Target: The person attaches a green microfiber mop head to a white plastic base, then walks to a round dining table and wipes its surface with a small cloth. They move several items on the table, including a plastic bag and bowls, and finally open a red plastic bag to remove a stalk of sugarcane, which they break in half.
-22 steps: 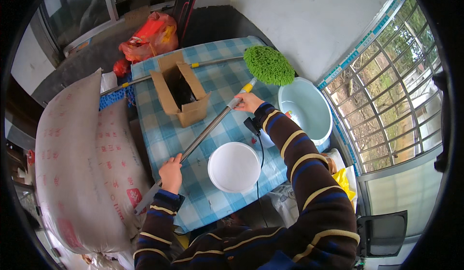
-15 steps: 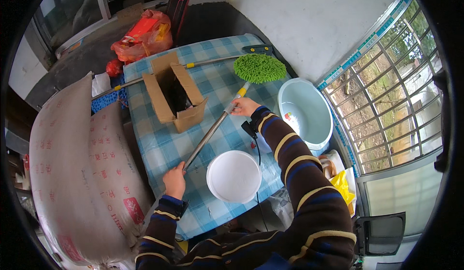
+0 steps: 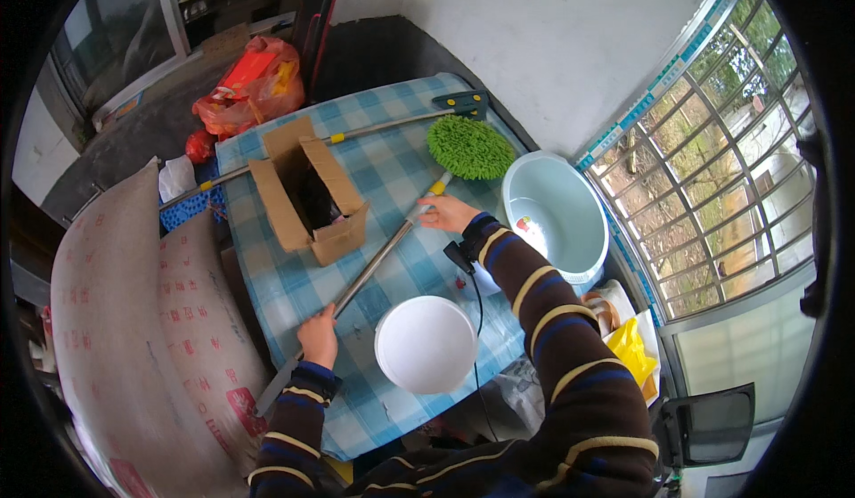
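A long metal mop pole, stiff, smooth and judged light, is held diagonally across the checked table, gripped by the left hand near the front edge and by the right hand beside the green head.

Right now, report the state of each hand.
Left hand: closed around the metal mop pole, lower end.
Right hand: gripping the same pole near the green mop head.

I am gripping a metal mop pole with my left hand near and right hand far, its green mop head lying on the checked desk beside an open cardboard box.
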### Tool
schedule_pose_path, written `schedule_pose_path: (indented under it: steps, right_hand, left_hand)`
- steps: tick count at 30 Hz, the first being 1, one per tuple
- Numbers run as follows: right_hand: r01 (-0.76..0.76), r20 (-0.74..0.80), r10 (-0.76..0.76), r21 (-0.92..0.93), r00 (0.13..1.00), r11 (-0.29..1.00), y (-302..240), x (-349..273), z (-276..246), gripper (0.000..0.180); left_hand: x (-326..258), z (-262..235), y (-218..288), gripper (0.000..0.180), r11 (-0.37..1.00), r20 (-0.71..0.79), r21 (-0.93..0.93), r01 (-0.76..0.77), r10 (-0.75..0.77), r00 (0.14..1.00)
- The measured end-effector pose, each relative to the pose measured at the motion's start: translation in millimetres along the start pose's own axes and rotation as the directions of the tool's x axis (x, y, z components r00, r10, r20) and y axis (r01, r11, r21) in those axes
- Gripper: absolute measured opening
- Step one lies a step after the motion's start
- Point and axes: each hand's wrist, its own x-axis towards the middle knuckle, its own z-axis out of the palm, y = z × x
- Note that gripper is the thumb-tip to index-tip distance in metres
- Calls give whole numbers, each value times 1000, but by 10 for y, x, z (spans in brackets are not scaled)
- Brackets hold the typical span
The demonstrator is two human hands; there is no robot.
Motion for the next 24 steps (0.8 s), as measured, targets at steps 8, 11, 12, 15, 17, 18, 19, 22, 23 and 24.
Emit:
schedule_pose_path:
  steps: [8,11,12,15,17,18,19,22,23,24]
  right_hand:
    - [378,53,-377,-18,925,925,-206,-2059,749,28]
    - [567,59,-566,11,822,824,-108,-2966,942,27]
    - [621,71,-621,24,780,783,-33,-3238,983,27]
    - [762,292,-770,167,568,625,352,-4003,1074,19]
    - [832,428,-813,209,394,514,670,-4431,1169,24]
    - [896,477,-822,141,311,421,832,-4606,1223,28]
    - [944,518,-821,71,241,322,1032,-4772,1268,33]
    - [994,601,-792,-84,103,66,1606,-5198,1502,24]
    - [985,608,-786,-36,-113,-170,1813,-5278,1619,17]
    - [978,681,-728,-87,-81,-190,2029,-5372,1696,4]
  left_hand:
    - [-416,-202,351,42,997,-301,65,35,-14,953]
    - [-1032,-444,545,42,997,-480,65,-45,71,875]
    - [-1318,-507,608,41,995,-532,64,-75,97,841]
    - [-2379,-593,854,34,996,-616,65,-58,85,783]
    - [-3146,-617,1043,28,999,-623,48,9,23,782]
    - [-3518,-618,1138,24,995,-597,43,95,-50,801]
    - [-3890,-613,1217,26,993,-618,54,106,-51,785]
    - [-4939,-695,1375,30,969,-537,-67,239,-237,810]
    - [-5242,-691,1400,29,969,-558,-98,228,-243,793]
    - [-5545,-688,1392,29,964,-575,-115,240,-262,775]
